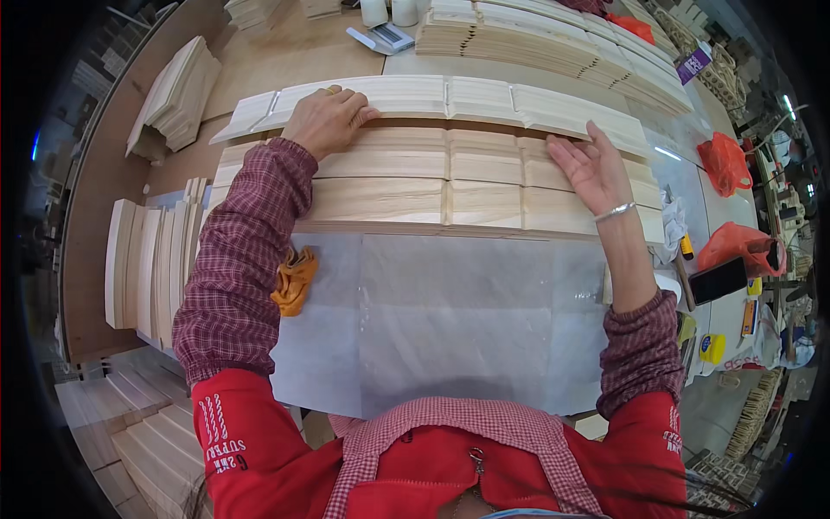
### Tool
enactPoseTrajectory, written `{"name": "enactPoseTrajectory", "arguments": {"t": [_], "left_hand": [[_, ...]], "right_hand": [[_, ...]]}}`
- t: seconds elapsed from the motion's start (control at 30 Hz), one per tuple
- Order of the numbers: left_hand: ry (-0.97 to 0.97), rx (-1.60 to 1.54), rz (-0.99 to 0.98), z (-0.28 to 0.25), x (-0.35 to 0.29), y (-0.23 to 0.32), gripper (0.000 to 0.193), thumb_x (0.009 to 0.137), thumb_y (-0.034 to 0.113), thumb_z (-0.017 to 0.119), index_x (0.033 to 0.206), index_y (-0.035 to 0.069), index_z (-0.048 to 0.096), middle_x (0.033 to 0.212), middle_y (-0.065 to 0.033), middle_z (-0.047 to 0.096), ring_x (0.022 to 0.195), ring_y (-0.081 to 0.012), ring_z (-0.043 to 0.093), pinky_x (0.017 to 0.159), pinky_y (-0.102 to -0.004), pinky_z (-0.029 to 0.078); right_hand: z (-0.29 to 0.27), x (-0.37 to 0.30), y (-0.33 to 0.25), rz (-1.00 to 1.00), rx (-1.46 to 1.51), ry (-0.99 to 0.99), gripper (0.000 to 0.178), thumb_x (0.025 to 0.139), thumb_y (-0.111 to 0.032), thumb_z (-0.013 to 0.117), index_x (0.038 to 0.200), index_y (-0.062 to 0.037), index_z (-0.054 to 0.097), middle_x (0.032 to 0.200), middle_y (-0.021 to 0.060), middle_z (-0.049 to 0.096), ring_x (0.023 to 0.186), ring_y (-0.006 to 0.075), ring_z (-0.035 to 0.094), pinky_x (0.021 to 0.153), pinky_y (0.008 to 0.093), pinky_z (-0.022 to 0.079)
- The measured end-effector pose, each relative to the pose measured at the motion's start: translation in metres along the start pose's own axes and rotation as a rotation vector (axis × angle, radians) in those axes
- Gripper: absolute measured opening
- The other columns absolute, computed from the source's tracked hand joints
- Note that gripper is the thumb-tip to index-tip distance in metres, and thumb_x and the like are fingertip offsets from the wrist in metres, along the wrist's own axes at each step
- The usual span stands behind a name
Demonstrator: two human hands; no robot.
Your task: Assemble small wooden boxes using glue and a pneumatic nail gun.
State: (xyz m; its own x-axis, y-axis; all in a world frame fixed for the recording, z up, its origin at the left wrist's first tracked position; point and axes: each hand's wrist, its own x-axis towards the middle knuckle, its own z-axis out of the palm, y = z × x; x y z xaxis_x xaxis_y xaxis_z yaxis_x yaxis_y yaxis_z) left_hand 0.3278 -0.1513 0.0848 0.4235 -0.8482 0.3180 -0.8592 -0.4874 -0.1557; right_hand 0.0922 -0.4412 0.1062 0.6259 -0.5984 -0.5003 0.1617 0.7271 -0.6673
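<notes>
A long pale wooden board with grooves across it lies at the back of a stack of similar boards. It is raised a little, with a dark gap under its near edge. My left hand is closed on its left part, the fingers bent over the top and the thumb at the near edge. At the right end my right hand has its palm turned up and its fingers stretched out, with the tips at the board's near edge. Whether those fingertips bear the board's weight I cannot tell.
More stacked boards stand at the back. Upright wooden pieces line the left side. An orange cloth lies on the grey table covering. At the right are a phone and red plastic bags.
</notes>
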Motion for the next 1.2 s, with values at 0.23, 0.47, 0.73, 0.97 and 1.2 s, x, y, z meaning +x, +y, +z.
{"name": "enactPoseTrajectory", "arguments": {"t": [0.23,0.47,0.73,0.97,1.2], "left_hand": [[0.239,-0.105,0.020,-0.008,-0.019,0.005,0.031,0.092,0.038,0.052,0.086,0.009,0.060,0.085,-0.0055,0.064,0.068,-0.0207,0.058,0.064,-0.0288,0.047],[0.337,-1.320,-0.668,-0.058,-0.117,0.088,0.026,0.093,0.024,0.052,0.105,0.002,0.060,0.092,-0.0105,0.063,0.079,-0.0181,0.061,0.072,-0.0269,0.050],[0.787,-2.198,-1.046,-0.068,-0.226,0.106,0.040,0.097,0.029,0.047,0.117,-0.005,0.049,0.099,-0.0143,0.059,0.087,-0.0191,0.061,0.080,-0.0297,0.053],[0.765,-1.870,-1.453,-0.040,-0.317,0.121,0.033,0.096,0.020,0.051,0.117,-0.005,0.048,0.103,-0.0131,0.057,0.092,-0.0175,0.060,0.080,-0.0258,0.052],[0.695,-1.812,-1.438,-0.026,-0.332,0.131,0.030,0.094,0.016,0.053,0.115,-0.005,0.049,0.104,-0.0126,0.057,0.092,-0.0171,0.059,0.080,-0.0251,0.052]], "right_hand": [[0.000,0.018,0.006,-0.100,-0.081,0.005,0.023,0.082,-0.005,0.061,0.096,0.0101,0.051,0.083,0.0222,0.059,0.081,0.0351,0.063,0.079,0.0367,0.056],[-0.057,-0.066,0.005,-0.193,-0.010,-0.046,0.014,0.082,-0.002,0.060,0.092,0.0073,0.056,0.082,0.0190,0.062,0.074,0.0292,0.064,0.075,0.0352,0.057],[-0.143,-0.173,0.011,-0.159,-0.009,-0.009,0.014,0.083,-0.002,0.058,0.094,0.0066,0.058,0.082,0.0149,0.065,0.070,0.0242,0.065,0.073,0.0332,0.057],[-0.209,-0.200,0.047,-0.136,-0.235,0.008,0.013,0.086,-0.002,0.057,0.095,0.0052,0.061,0.085,0.0128,0.065,0.069,0.0219,0.065,0.067,0.0296,0.056],[-0.219,-0.202,0.080,-0.252,-0.478,0.056,0.015,0.085,-0.004,0.059,0.094,0.0074,0.061,0.080,0.0129,0.065,0.067,0.0198,0.064,0.064,0.0267,0.054]]}}
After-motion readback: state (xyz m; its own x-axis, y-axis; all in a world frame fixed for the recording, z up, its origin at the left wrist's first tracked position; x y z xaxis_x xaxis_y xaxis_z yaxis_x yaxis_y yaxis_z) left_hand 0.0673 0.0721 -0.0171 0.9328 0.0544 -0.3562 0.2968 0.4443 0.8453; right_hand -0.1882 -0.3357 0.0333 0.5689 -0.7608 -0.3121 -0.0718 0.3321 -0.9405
